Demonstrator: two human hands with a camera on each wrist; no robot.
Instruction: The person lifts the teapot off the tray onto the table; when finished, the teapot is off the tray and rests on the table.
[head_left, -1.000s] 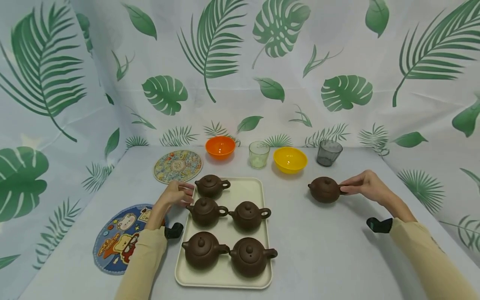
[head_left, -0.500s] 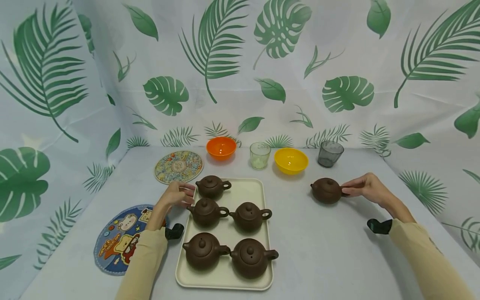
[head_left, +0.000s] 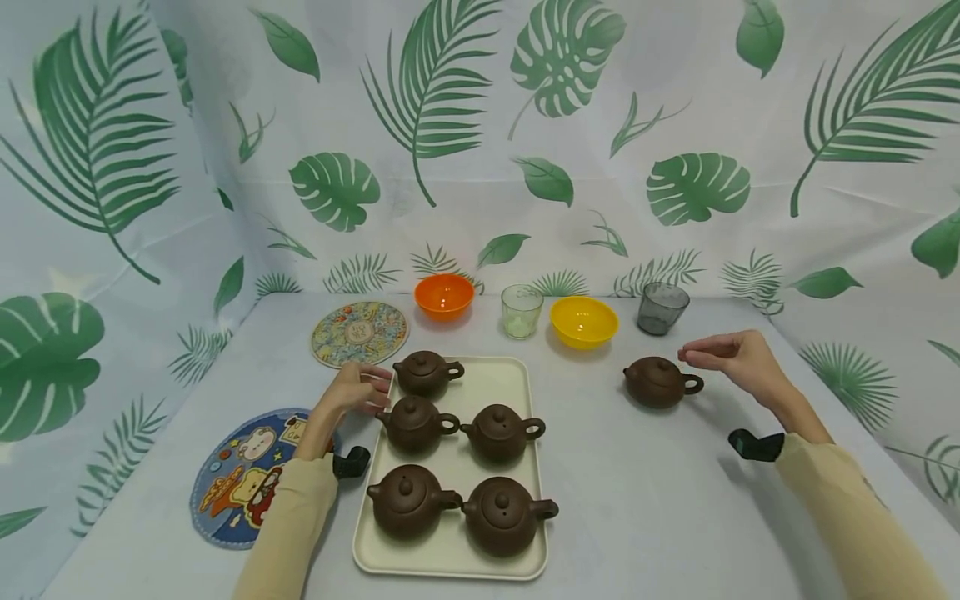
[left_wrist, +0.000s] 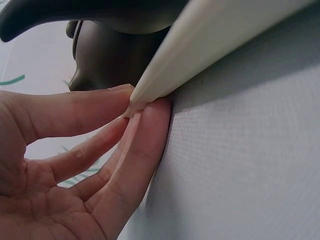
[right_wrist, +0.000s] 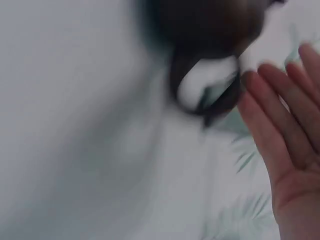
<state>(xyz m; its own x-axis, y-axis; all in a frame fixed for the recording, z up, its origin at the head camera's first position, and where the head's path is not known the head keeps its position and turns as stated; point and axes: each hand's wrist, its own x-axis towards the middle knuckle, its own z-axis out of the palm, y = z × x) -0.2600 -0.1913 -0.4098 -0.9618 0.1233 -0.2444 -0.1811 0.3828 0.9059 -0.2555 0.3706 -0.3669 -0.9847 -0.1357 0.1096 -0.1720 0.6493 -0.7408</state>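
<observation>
My left hand (head_left: pixel 351 390) pinches the left rim of a cream tray (head_left: pixel 491 379), thumb on one side of the rim and fingers on the other in the left wrist view, beside a dark teapot (left_wrist: pixel 112 55). Several dark brown teapots stand on the tray with handles to the right, among them a front right teapot (head_left: pixel 500 521). To the right of the tray, a lone brown teapot (head_left: pixel 655 383) sits on the table, spout to the left. Just above its handle is my right hand (head_left: pixel 742 360), holding nothing. The right wrist view has the fingers (right_wrist: pixel 270 135) extended beside the blurred handle loop.
Along the back stand an orange bowl (head_left: pixel 444 298), a pale green glass (head_left: pixel 522 312), a yellow bowl (head_left: pixel 584 323) and a grey glass (head_left: pixel 662 308). A patterned round mat (head_left: pixel 360 333) lies behind the tray; a blue cartoon mat (head_left: pixel 232 479) lies left, partly under the left arm.
My right hand has let go of the lone teapot's handle and risen slightly above it, leaving the teapot on the table. The left hand stays at the tray's rim.
</observation>
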